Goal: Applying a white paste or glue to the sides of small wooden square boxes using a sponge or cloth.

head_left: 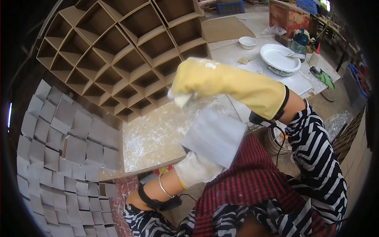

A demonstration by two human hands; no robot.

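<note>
My left hand [197,169], in a white knit glove, holds up a grey square box [215,136] in front of my body, gripping it from its near lower side. Its fingers are mostly hidden by the box. Above the box and a little apart from it is my right hand [185,79], in a long yellow rubber glove with white smears. That hand is bent downward and closed, with a blurred whitish thing [182,99] at its fingers; I cannot tell what it is. Beneath both hands lies a white-smeared work board [144,146].
A brown cardboard-coloured grid of compartments [130,55] stands at the far left. Stacked grey boxes [59,158] fill the left side. On the table at the back right are a wide white basin [276,55], a small white bowl [247,42], a blue-green jug [301,41] and a green glove [323,78].
</note>
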